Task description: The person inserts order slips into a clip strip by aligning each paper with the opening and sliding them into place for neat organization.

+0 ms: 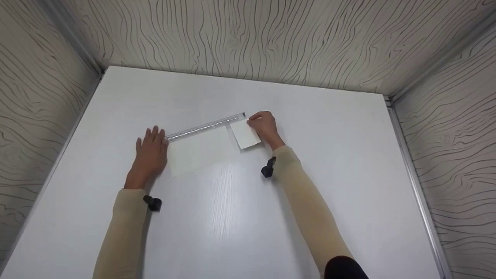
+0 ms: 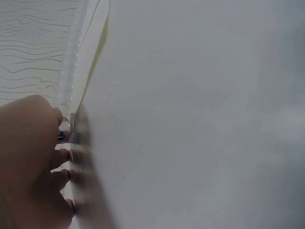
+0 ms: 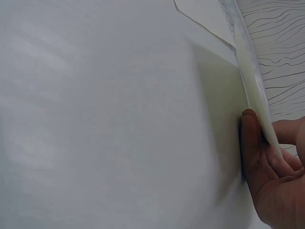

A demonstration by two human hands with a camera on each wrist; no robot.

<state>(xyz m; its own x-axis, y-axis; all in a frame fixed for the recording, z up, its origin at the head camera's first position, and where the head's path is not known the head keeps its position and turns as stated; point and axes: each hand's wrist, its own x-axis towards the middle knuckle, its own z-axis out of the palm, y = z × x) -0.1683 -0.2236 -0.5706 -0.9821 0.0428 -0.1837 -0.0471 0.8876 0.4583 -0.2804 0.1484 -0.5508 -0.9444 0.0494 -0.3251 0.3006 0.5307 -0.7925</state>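
A clear ruler (image 1: pixel 205 127) lies slanted on the white table along the upper edge of a pale sheet of paper (image 1: pixel 197 150). My left hand (image 1: pixel 150 155) rests at the ruler's left end with its fingers extended; the left wrist view shows a fingertip beside the hole in the ruler (image 2: pixel 67 67). Between thumb and fingers, my right hand (image 1: pixel 266 127) pinches the right edge of a smaller piece of paper (image 1: pixel 245 135). That piece is tilted up off the table, and a gap separates its lower part from the sheet. Whether they still join at the ruler, I cannot tell.
The white table (image 1: pixel 232 232) carries the work. Wood-grain patterned panels (image 1: pixel 248 38) stand behind it and on both sides, with metal rails (image 1: pixel 418 186) along the side edges. A small black camera (image 1: pixel 268 168) sits on each wrist.
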